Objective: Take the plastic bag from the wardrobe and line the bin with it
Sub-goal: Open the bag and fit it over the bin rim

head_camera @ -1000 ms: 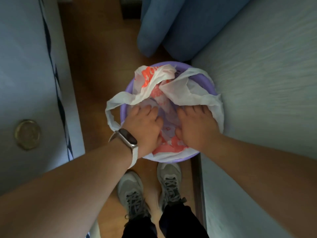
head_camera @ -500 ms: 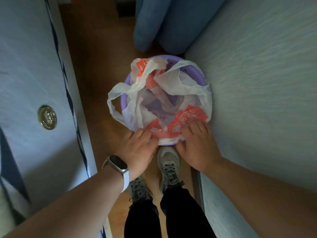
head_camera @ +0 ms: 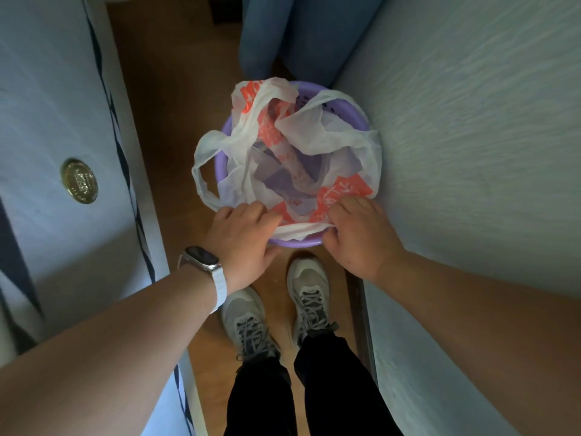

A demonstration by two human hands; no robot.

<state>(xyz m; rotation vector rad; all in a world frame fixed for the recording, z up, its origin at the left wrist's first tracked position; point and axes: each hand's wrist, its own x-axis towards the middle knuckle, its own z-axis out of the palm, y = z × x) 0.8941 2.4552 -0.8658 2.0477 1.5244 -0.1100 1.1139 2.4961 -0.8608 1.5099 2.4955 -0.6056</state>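
Note:
A round purple bin (head_camera: 352,105) stands on the wooden floor between a door and a pale panel. A white plastic bag with orange print (head_camera: 317,133) sits inside it, its mouth spread open over the rim and one handle loop hanging over the left side. My left hand (head_camera: 243,234), with a watch on the wrist, grips the bag's edge at the near left of the rim. My right hand (head_camera: 358,234) pinches the bag's edge at the near right, folding it over the rim.
A pale door with a brass knob (head_camera: 79,180) is on the left. A pale textured panel (head_camera: 471,152) rises on the right. Blue upholstery (head_camera: 298,29) lies beyond the bin. My two grey shoes (head_camera: 276,309) stand just in front of the bin.
Both hands came up out of the bin, where they pressed the bag down, and moved back to the near rim. They now hold the bag's edge there.

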